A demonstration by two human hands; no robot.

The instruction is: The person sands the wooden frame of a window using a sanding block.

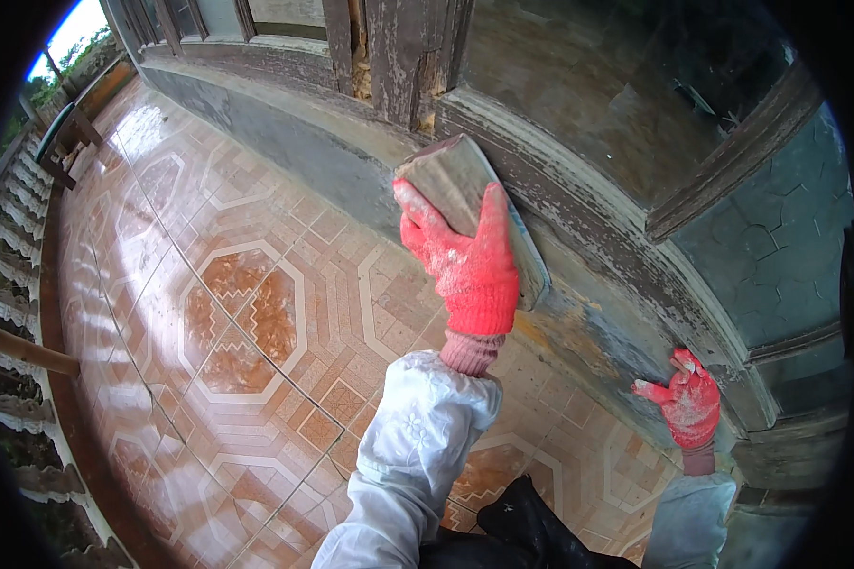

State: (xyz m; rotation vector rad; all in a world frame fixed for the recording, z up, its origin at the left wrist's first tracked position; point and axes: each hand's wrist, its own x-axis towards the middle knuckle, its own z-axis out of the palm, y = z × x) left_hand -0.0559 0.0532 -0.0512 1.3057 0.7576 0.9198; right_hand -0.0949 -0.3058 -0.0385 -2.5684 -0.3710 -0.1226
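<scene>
My left hand [463,261], in a dusty red glove, has its fingers and thumb wrapped round a long, flat wooden block [460,185]. A thin pale-blue edge shows along the block's underside. The block lies against the low sill below the weathered wooden window frame [579,180], whose brown paint is worn pale. Farther right, my right hand [688,403], also red-gloved, rests with fingers apart against the wall just under the frame. It holds nothing that I can see.
Dark glass [626,95] fills the frame, with patterned glass [778,247] farther right. The grey wall base [247,123] shows stains. Glossy patterned floor tiles [247,313] run alongside. A baluster railing [14,247] stands at the left. Dark clothing [522,526] shows at the bottom.
</scene>
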